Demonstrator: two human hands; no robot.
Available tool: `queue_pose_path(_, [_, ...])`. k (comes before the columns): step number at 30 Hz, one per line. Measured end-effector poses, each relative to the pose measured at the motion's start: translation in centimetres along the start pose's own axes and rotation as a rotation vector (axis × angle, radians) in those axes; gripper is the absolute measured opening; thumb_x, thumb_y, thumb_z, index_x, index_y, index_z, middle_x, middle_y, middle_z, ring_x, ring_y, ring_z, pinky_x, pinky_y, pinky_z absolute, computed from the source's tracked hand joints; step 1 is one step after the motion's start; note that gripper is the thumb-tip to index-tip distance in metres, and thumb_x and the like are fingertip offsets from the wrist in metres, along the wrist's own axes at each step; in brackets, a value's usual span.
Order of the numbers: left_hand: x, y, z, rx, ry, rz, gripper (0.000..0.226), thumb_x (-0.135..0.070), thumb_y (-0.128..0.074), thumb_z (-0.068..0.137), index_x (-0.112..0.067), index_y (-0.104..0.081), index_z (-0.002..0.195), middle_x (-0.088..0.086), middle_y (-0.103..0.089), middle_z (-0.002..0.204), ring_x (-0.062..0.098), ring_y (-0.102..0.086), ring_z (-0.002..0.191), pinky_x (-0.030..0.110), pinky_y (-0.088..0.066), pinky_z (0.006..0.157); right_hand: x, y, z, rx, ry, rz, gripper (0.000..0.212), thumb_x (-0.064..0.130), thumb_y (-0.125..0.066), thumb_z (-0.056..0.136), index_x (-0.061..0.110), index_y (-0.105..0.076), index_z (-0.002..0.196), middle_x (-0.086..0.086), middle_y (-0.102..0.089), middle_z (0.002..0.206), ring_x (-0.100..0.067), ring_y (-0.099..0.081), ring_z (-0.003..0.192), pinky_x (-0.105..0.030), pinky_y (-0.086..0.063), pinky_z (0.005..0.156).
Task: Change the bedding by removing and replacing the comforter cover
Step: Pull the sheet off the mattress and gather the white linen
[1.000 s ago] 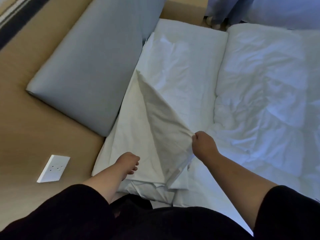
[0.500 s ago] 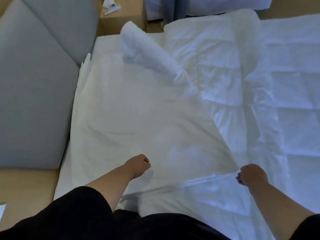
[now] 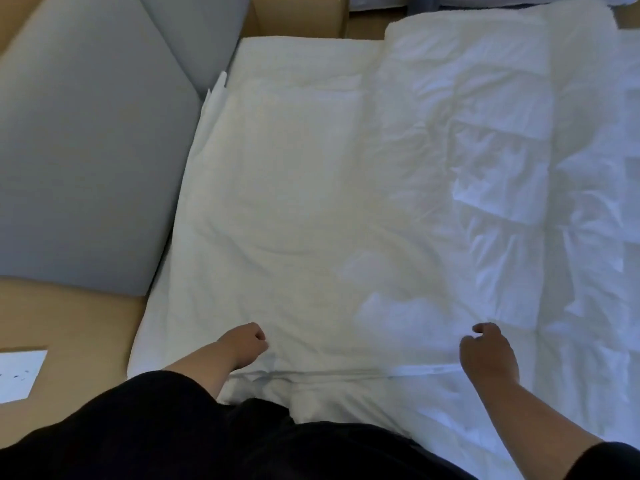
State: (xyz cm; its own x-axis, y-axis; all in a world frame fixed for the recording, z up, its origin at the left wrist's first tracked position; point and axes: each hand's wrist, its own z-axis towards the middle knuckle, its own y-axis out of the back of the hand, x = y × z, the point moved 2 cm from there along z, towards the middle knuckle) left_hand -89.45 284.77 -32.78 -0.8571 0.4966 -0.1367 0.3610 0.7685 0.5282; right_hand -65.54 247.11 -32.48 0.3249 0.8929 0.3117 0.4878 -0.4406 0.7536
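Note:
A white comforter cover [image 3: 298, 209] lies spread flat over the left half of the bed, with its hem [image 3: 346, 372] running across just in front of me. My left hand [image 3: 247, 344] rests on the cover near its left end, fingers curled into the cloth. At the hem's right end, my right hand [image 3: 486, 355] sits with finger and thumb hooked around a fold of the cover. The white quilted comforter [image 3: 519, 174] lies crumpled on the right half of the bed, beside and partly under the cover.
A grey padded headboard cushion [image 3: 86, 150] lines the bed's left side against a tan wood panel [image 3: 69, 327]. A white wall socket [image 3: 20, 374] sits on the panel at lower left. A wooden nightstand [image 3: 298, 15] stands beyond the bed.
The cover, folded up in a peak and then flung out with a rolled end in the air, has settled flat. My right hand swung right, pulling the hem wide. The left barely moved.

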Motion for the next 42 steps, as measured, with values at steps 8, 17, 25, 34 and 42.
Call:
queue_pose_path(8, [11.7, 0.0, 2.1, -0.057, 0.173, -0.294, 0.038, -0.027, -0.052, 0.095, -0.014, -0.051, 0.131, 0.006, -0.054, 0.132, 0.023, -0.053, 0.111, 0.029, -0.042, 0.086, 10.9, -7.6, -3.9, 0.141, 0.293, -0.318, 0.046, 0.012, -0.054, 0.091, 0.015, -0.051, 0.136, -0.013, -0.055, 0.133, -0.033, -0.054, 0.120, -0.044, -0.044, 0.100])
queue_pose_path(17, [24.1, -0.4, 9.0, -0.164, 0.395, -0.619, 0.072, -0.031, -0.070, 0.085, -0.008, -0.037, 0.145, 0.015, -0.043, 0.142, 0.035, -0.050, 0.124, 0.036, -0.043, 0.093, 20.4, -26.6, -12.4, 0.438, 0.498, -0.563, 0.053, 0.019, -0.055, 0.093, 0.016, -0.044, 0.144, -0.011, -0.048, 0.143, -0.030, -0.046, 0.130, -0.040, -0.042, 0.105])
queue_pose_path(25, [27.7, 0.0, 11.4, -0.138, 0.287, -0.674, 0.018, -0.031, -0.061, 0.092, -0.014, -0.062, 0.084, 0.008, -0.068, 0.098, 0.023, -0.060, 0.079, 0.026, -0.039, 0.059, 24.8, -34.7, -17.9, 0.598, 0.525, -0.585, 0.053, 0.031, -0.054, 0.096, 0.018, -0.040, 0.146, -0.009, -0.046, 0.144, -0.027, -0.049, 0.127, -0.037, -0.043, 0.104])
queue_pose_path(34, [15.9, 7.5, 1.8, -0.115, -0.487, -0.559, 0.015, -0.030, -0.060, 0.090, -0.016, -0.060, 0.086, -0.005, -0.056, 0.089, 0.007, -0.060, 0.077, 0.024, -0.047, 0.067, 30.4, -28.6, -24.5, 0.738, 0.310, 0.075, 0.045, 0.060, -0.055, 0.091, 0.017, -0.067, 0.095, 0.002, -0.072, 0.089, -0.014, -0.068, 0.080, -0.043, -0.056, 0.090])
queue_pose_path(42, [5.3, 12.5, -6.0, -0.036, -0.794, -0.295, 0.021, -0.027, -0.055, 0.096, -0.008, -0.061, 0.103, 0.003, -0.050, 0.116, 0.019, -0.056, 0.101, 0.027, -0.045, 0.090, 32.5, -15.9, -22.2, 0.388, 0.333, -0.009, 0.019, 0.016, -0.054, 0.092, 0.016, -0.057, 0.073, -0.005, -0.061, 0.078, -0.024, -0.062, 0.071, -0.034, -0.058, 0.069])
